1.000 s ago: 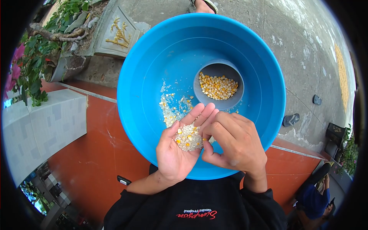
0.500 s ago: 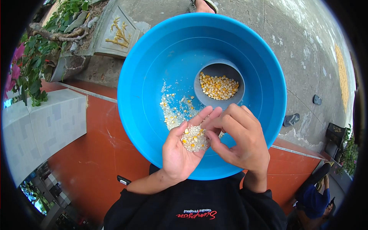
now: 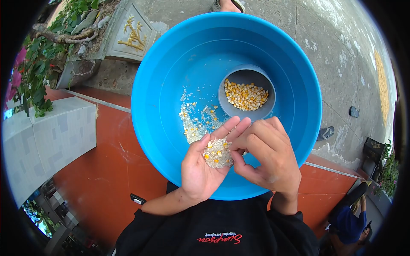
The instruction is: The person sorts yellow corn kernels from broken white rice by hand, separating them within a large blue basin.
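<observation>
My left hand (image 3: 197,173) is palm up and cupped, holding a small heap of white rice grains mixed with yellow corn kernels (image 3: 218,154). Bent over the right edge of that heap is my right hand (image 3: 273,158), thumb and forefinger drawn in close. Whatever sits between those fingertips is hidden. Both hands are above the near part of a large blue tub (image 3: 143,100). Inside it, a grey bowl (image 3: 252,114) contains corn kernels (image 3: 246,94). More rice and scattered kernels (image 3: 194,126) lie on the tub floor, left of the bowl.
A tiled ledge (image 3: 64,132) and a planter (image 3: 126,38) are at left. A phone-like black object (image 3: 137,199) lies on the red floor. Sandals (image 3: 326,133) rest on the concrete at right. Another person (image 3: 348,222) is at lower right; a foot (image 3: 229,5) shows beyond the tub.
My right fingertips have shifted slightly at the edge of the heap, and the grains in my left palm look a little rearranged. The tub and bowl appear slightly further right in view.
</observation>
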The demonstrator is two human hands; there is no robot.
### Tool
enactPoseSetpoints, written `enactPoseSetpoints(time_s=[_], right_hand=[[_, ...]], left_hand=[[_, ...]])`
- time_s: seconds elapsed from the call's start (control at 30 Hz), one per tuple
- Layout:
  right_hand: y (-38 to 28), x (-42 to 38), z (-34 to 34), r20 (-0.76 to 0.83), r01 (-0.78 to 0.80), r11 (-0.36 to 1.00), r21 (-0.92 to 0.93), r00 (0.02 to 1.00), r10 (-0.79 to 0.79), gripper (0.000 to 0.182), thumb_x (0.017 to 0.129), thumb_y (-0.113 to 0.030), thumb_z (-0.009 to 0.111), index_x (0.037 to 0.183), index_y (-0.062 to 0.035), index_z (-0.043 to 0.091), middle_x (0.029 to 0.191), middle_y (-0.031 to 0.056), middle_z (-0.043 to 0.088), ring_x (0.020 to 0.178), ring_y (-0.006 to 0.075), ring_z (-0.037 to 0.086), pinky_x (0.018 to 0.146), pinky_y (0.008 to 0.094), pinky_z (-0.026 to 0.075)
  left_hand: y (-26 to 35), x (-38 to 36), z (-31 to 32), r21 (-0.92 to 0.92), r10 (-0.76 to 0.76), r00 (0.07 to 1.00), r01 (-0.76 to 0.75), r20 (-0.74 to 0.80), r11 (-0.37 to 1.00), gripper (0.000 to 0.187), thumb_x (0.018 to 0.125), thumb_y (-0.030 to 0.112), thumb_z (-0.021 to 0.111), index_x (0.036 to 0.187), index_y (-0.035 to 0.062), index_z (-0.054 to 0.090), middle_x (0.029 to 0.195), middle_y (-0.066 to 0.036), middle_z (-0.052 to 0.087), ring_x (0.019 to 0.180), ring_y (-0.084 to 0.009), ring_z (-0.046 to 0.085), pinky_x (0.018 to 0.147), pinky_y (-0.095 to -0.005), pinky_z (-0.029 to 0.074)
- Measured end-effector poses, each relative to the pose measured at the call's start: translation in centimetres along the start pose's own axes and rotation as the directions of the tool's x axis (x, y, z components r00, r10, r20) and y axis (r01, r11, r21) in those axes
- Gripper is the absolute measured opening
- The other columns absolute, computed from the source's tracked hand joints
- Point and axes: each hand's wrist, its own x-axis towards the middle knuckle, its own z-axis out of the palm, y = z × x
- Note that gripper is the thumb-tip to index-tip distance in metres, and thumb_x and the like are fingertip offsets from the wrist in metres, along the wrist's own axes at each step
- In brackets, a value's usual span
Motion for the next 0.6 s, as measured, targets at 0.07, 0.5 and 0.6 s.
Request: enactPoseSetpoints(time_s=[0.07, 0.5, 0.6], right_hand=[[-0.2, 0.1, -0.3, -0.078, -0.055, 0.998, 0.021, 0.995, 0.056, 0.029, 0.077, 0.001, 0.087, 0.098, -0.011, 0.072, 0.086, 0.0016, 0.062, 0.077, 0.0209, 0.061, 0.072, 0.0369, 0.042], [0.6, 0.0, -0.1, -0.38, -0.314, 0.949, -0.015, 0.88, 0.285, 0.023, 0.084, 0.007, 0.083, 0.102, -0.006, 0.076, 0.086, 0.0051, 0.061, 0.07, 0.017, 0.058, 0.059, 0.032, 0.042], [0.1, -0.1, -0.4, -0.241, -0.184, 0.978, 0.1, 0.949, 0.203, 0.023, 0.082, 0.002, 0.086, 0.101, -0.0071, 0.076, 0.097, 0.0075, 0.065, 0.077, 0.0194, 0.061, 0.066, 0.0354, 0.046]], left_hand=[[0.0, 0.1, -0.3, 0.01, -0.011, 0.998, 0.011, 0.059, 1.0, 0.072, 0.119, 0.04, 0.031, 0.177, -0.0017, 0.028, 0.184, -0.021, 0.031, 0.169, -0.0357, 0.034, 0.139, -0.0514, 0.03], [-0.6, 0.1, 0.6, 0.025, -0.015, 0.996, 0.012, 0.087, 1.0, 0.066, 0.124, 0.033, 0.032, 0.176, -0.0072, 0.023, 0.181, -0.03, 0.029, 0.171, -0.0393, 0.028, 0.142, -0.0526, 0.023], [-0.2, -0.1, 0.7, 0.091, -0.052, 0.996, 0.046, 0.068, 0.995, 0.067, 0.124, 0.034, 0.033, 0.177, -0.0057, 0.022, 0.182, -0.027, 0.031, 0.171, -0.0388, 0.029, 0.141, -0.0531, 0.026]])
